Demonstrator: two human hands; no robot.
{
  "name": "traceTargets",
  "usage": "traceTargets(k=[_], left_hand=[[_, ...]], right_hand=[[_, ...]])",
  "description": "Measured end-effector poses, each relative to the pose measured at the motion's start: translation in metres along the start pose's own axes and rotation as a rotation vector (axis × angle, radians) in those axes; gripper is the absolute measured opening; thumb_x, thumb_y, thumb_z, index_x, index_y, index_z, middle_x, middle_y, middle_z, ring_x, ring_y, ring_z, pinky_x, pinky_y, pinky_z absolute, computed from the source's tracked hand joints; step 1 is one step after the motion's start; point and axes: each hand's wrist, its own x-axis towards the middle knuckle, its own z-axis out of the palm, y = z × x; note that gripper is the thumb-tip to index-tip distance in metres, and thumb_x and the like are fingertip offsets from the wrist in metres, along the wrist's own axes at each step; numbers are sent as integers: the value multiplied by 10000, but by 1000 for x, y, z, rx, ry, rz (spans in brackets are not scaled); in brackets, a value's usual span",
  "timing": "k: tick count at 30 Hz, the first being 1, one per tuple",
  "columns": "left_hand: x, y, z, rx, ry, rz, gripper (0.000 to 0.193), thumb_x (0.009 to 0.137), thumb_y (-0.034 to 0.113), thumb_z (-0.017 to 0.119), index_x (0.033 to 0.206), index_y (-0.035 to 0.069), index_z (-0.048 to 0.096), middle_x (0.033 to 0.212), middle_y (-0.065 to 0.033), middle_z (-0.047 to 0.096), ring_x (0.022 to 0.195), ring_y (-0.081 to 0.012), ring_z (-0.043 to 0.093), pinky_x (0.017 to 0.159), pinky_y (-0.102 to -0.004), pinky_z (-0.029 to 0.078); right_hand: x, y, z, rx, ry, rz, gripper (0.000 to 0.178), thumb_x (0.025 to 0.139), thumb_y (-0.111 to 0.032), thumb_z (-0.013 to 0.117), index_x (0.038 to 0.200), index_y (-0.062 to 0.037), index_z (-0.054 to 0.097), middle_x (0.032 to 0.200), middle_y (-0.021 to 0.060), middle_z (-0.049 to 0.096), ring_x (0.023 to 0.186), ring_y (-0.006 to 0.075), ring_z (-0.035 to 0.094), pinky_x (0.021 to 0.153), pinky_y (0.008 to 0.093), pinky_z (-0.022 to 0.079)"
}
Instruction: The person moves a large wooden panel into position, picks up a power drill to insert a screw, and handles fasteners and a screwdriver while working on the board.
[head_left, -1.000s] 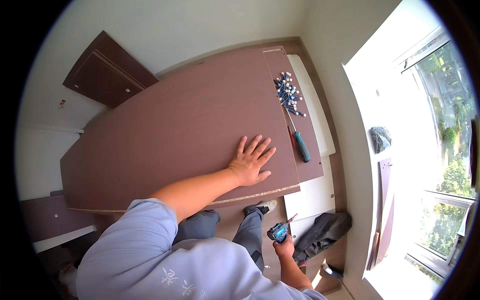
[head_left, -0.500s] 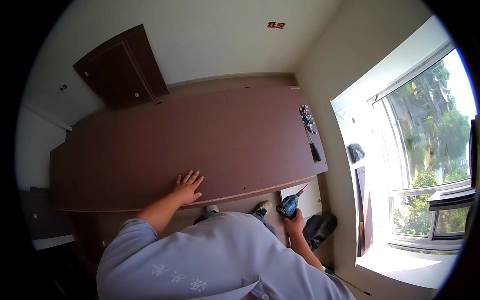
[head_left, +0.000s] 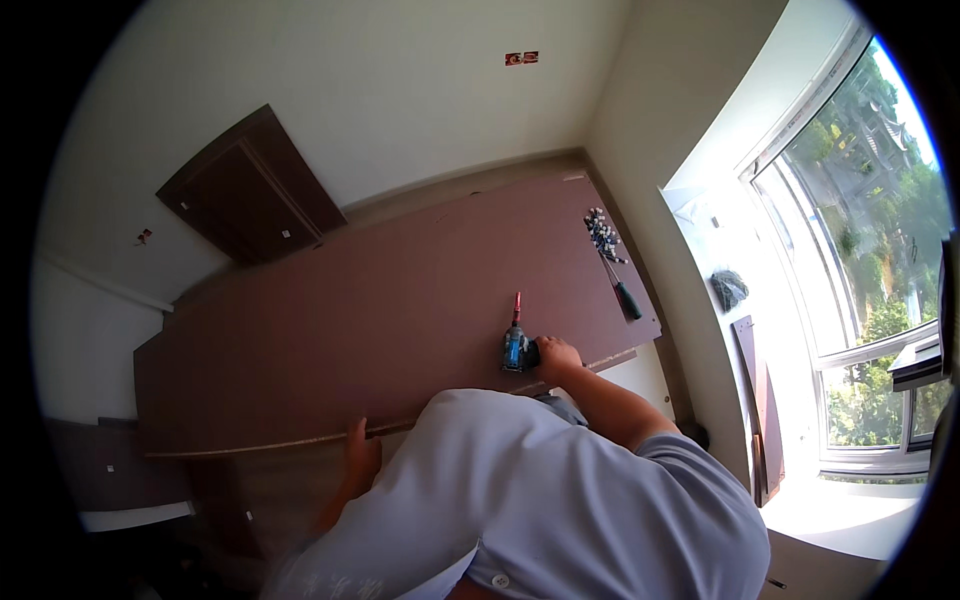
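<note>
A large brown board (head_left: 400, 310) lies flat before me, its raw chipboard edge nearest my body. My left hand (head_left: 362, 460) is at this near edge, a digit hooked up over it and the other fingers mostly hidden; it appears closed on the edge. My right hand (head_left: 557, 358) grips a blue and black cordless drill (head_left: 515, 348) by its handle end. The drill is over the board's right half, its red-tipped bit (head_left: 517, 305) pointing away from me. Farther right on the board are a dark-handled screwdriver (head_left: 626, 298) and a pile of small fittings (head_left: 602, 232).
A dark brown door panel (head_left: 250, 190) leans against the far wall. To the right, the window sill carries a dark bundle (head_left: 730, 290) and narrow brown boards (head_left: 757, 410). A white panel (head_left: 645, 380) shows below the board's right end.
My right hand has brought the drill from beside the board's right end to over the board. My left hand has moved off the top surface to the near edge. My view has turned slightly.
</note>
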Motion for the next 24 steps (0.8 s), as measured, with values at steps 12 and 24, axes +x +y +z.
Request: traceTargets(k=[12, 24], left_hand=[[-94, 5, 152, -42, -396, -167, 517, 1019, 233, 629, 1470, -1, 531, 1499, -234, 548, 1362, -376, 555, 1116, -436, 464], [-122, 127, 136, -290, -289, -541, 470, 1033, 253, 629, 1446, 37, 574, 1428, -184, 630, 1286, -311, 631, 1052, -381, 515]], right_hand=[[115, 155, -110, 323, 343, -113, 519, 811, -175, 771, 1312, -124, 647, 1390, 122, 599, 1281, 355, 586, 1069, 452, 502], [263, 230, -167, 17, 263, -239, 730, 780, -172, 734, 1481, -149, 534, 1620, 73, 428, 1500, 313, 399, 1222, 428, 380]])
